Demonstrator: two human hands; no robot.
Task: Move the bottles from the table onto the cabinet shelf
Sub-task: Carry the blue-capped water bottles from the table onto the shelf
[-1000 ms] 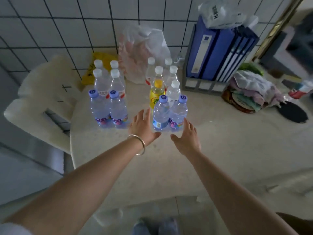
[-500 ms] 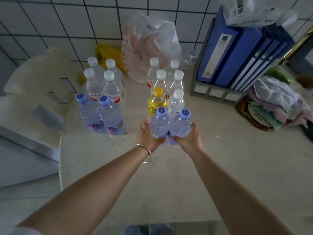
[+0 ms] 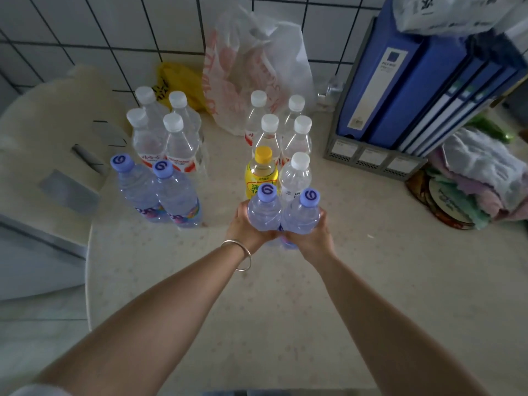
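Hands [image 3: 248,228] around two purple-capped bottles [image 3: 264,214]

Against the tiled wall [image 3: 85,32], behind everything: a white plastic bag with red print [image 3: 257,67], slumped but upright. Just left of that bag, a crumpled yellow bag [image 3: 180,81]. Right of the white bag, a grey file rack [image 3: 368,158] holding blue binders [image 3: 400,81], with another white bag [image 3: 440,12] on top. Further right of the rack, a heap of pale cloths [image 3: 483,172] on a round dark tray [image 3: 428,201]. Far left of the white bag, a cream chair [image 3: 51,115].
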